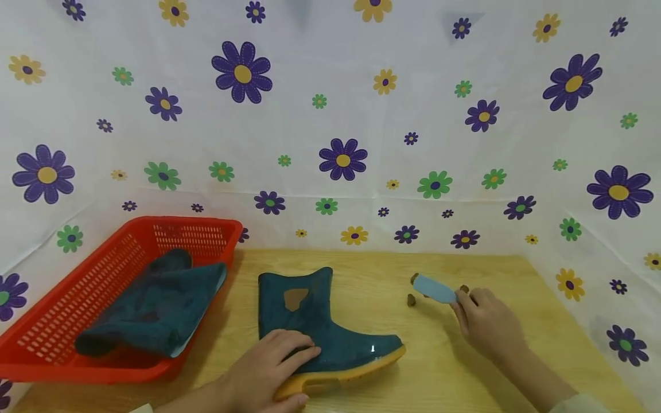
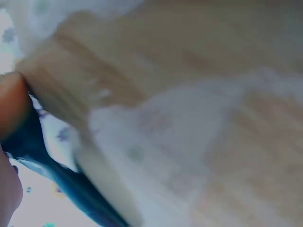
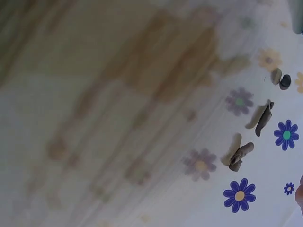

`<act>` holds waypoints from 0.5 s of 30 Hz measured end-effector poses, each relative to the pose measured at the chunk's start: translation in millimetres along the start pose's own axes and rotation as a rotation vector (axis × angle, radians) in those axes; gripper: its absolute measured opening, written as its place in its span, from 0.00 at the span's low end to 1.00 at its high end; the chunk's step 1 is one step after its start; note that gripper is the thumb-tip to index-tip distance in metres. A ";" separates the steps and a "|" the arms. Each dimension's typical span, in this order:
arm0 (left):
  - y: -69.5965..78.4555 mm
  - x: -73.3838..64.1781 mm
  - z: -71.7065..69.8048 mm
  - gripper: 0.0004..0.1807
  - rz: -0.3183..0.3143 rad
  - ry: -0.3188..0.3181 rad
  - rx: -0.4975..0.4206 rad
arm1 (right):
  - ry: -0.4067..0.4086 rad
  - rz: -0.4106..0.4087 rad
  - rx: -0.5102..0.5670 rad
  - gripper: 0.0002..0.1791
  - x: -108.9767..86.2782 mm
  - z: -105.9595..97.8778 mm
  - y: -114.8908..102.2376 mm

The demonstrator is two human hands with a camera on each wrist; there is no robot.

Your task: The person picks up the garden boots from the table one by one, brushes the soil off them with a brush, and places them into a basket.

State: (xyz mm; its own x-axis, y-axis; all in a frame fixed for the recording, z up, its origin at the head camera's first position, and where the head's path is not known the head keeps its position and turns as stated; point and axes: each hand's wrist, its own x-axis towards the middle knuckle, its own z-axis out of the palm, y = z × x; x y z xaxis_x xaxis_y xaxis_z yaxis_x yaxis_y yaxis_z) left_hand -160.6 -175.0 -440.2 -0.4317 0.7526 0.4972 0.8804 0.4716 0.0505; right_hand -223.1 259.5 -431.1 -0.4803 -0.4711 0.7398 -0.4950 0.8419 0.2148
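A dark teal rubber boot (image 1: pixel 356 344) with a yellow sole lies on its side, a brown patch (image 1: pixel 295 299) on its shaft. My left hand (image 1: pixel 265 370) grips it at the heel, fingers over the upper and thumb by the sole. In the left wrist view, part of the boot (image 2: pixel 71 187) shows between thumb and finger. My right hand (image 1: pixel 488 324) holds a small light-blue scraper (image 1: pixel 435 288), blade pointing left, low over the table. Brown lumps (image 1: pixel 411 300) lie around the blade. The right wrist view shows several such lumps (image 3: pixel 241 156).
A red plastic basket (image 1: pixel 234 229) stands at the left with another teal boot (image 1: pixel 155 310) in it. The wood-grain table (image 1: pixel 361 267) meets a white flowered sheet (image 1: pixel 289 132) at the back and both sides.
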 end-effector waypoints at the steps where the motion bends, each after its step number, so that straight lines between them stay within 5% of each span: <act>1: 3.5 1.6 0.2 0.28 0.005 0.018 0.038 | 0.001 -0.008 0.005 0.36 -0.5 0.7 -1.3; 9: 30.9 14.7 9.6 0.22 -0.053 0.045 0.285 | -0.040 -0.068 0.046 0.33 -6.1 3.8 -10.0; 15: 35.4 15.6 11.9 0.22 -0.103 0.033 0.296 | -0.050 -0.092 0.049 0.32 -7.1 6.0 -12.6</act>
State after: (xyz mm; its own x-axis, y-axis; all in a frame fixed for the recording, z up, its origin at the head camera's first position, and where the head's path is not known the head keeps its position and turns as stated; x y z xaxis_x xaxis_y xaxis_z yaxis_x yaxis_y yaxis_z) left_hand -138.5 -141.1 -441.0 -0.5050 0.6804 0.5311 0.7344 0.6620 -0.1497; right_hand -217.9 250.7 -442.9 -0.4660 -0.5590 0.6858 -0.5726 0.7815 0.2478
